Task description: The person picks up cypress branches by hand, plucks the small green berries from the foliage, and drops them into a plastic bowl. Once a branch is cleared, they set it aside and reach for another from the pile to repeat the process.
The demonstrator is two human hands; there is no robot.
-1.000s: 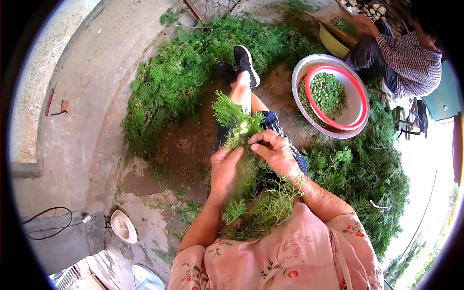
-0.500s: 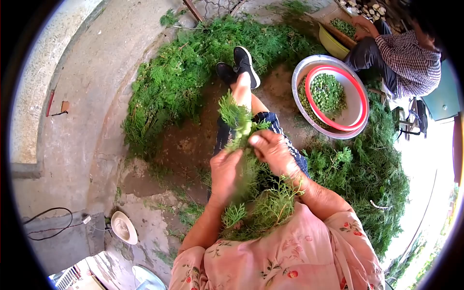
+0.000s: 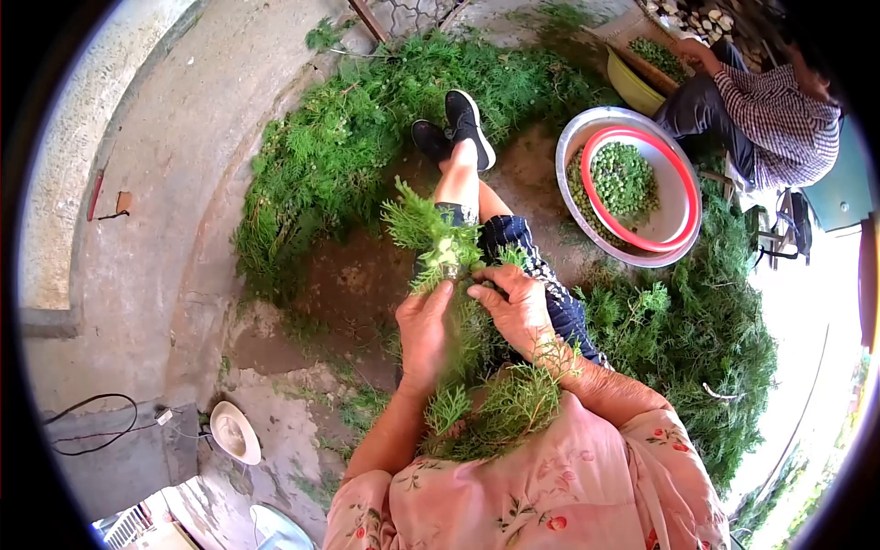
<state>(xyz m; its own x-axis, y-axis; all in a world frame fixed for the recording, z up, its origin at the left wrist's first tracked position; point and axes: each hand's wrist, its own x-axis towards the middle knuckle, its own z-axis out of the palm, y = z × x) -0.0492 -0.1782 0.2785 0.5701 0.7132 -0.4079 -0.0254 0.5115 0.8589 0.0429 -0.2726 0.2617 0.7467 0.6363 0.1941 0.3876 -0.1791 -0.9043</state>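
Observation:
My left hand (image 3: 425,335) is closed around the stem of a leafy evergreen sprig (image 3: 426,229), which stands up above the thumb over my lap. Pale green cones (image 3: 446,252) cluster in its middle. At the sprig's right side, my right hand (image 3: 515,307) has thumb and fingers pinched together, with a small green cone at the tips, partly hidden. More cut sprigs (image 3: 513,403) lie on my lap against the pink floral top. To the front right is a red-rimmed basin (image 3: 674,240) holding loose green cones (image 3: 623,179), set inside a larger metal basin (image 3: 566,174).
Heaps of evergreen branches (image 3: 321,147) cover the ground ahead, and another pile (image 3: 687,339) lies at my right. A person in a checked shirt (image 3: 775,124) sits at upper right by a yellow basin (image 3: 631,84). A pale hat (image 3: 236,433) is at lower left.
The sprig has tilted left and its tip now shows more clearly. My right hand has shifted slightly down, fingers still pinched beside the sprig.

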